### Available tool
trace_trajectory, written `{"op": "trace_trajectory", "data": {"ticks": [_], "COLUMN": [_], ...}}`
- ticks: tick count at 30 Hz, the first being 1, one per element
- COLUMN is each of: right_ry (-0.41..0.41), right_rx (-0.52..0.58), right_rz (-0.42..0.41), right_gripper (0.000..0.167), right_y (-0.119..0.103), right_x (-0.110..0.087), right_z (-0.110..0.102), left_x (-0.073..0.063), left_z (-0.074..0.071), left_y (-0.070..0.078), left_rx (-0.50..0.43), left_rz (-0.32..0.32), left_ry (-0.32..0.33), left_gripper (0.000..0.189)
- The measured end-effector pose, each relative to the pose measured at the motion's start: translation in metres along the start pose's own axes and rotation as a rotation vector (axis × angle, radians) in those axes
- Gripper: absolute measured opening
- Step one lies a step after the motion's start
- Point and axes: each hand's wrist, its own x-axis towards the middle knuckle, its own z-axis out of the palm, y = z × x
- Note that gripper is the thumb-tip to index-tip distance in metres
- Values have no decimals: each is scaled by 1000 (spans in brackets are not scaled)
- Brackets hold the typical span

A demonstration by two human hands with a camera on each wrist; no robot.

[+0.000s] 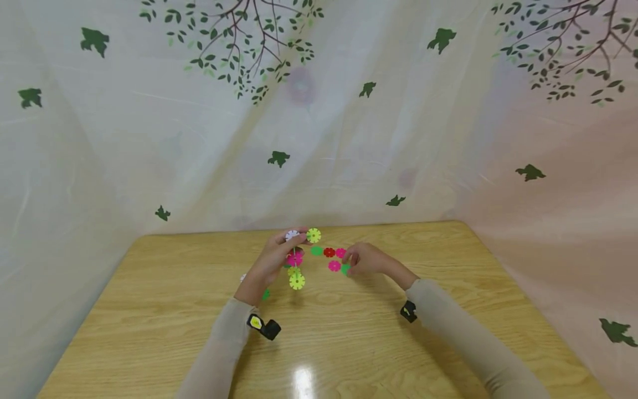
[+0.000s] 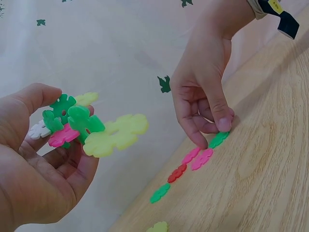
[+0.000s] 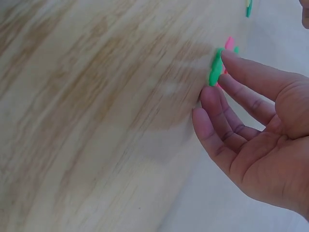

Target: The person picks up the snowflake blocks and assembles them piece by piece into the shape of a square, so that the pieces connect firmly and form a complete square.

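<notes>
My left hand (image 1: 271, 257) grips a built-up cluster of interlocking plastic flower discs, its thumb and fingers around the white end. In the left wrist view the cluster shows green discs (image 2: 86, 126), a pink disc (image 2: 63, 137) and pale yellow discs (image 2: 118, 135) jutting toward the right. Over the table to the right, my right hand (image 1: 368, 259) pinches a flat green disc (image 2: 219, 139) between thumb and fingertips. Beside that disc lie two pink discs (image 1: 334, 266), then a red disc (image 1: 329, 252) and another green disc (image 1: 316, 251).
Near the left wrist, a green disc (image 1: 266, 294) and a white disc (image 1: 243, 277) lie partly hidden by the arm. A yellow disc (image 2: 157, 227) shows at the lower edge of the left wrist view. Patterned cloth (image 1: 329, 183) hangs behind the wooden table (image 1: 329, 343).
</notes>
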Motion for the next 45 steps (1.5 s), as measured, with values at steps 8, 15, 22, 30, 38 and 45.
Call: {"op": "trace_trajectory", "data": {"ticks": [8,15,22,30,38,45], "right_ry": [12,-9,-43,-7,99,187], "right_rx": [-44,0,42,236,424,505], "right_rz": [27,27,-4,-69,-98,-151], "right_gripper": [18,20,20,19,19,18], "right_y": [-3,-1,1,-7,-27,-39], "right_x": [1,-2,-3,0,0,1], "right_z": [3,0,-8,-20,-26,-24], "left_x": [1,0,1,0,-1,1], "left_z": [1,1,1,1,-2,-4], "left_y": [-1,-1,-2,-1,1,0], "left_rx": [-5,9,1,-8,-6,-16], "left_rz": [-3,11,15,13,19,20], "left_ry": [3,-13,-17,-24,-20,-19], "left_gripper": [38,39,39,38,40,41]}}
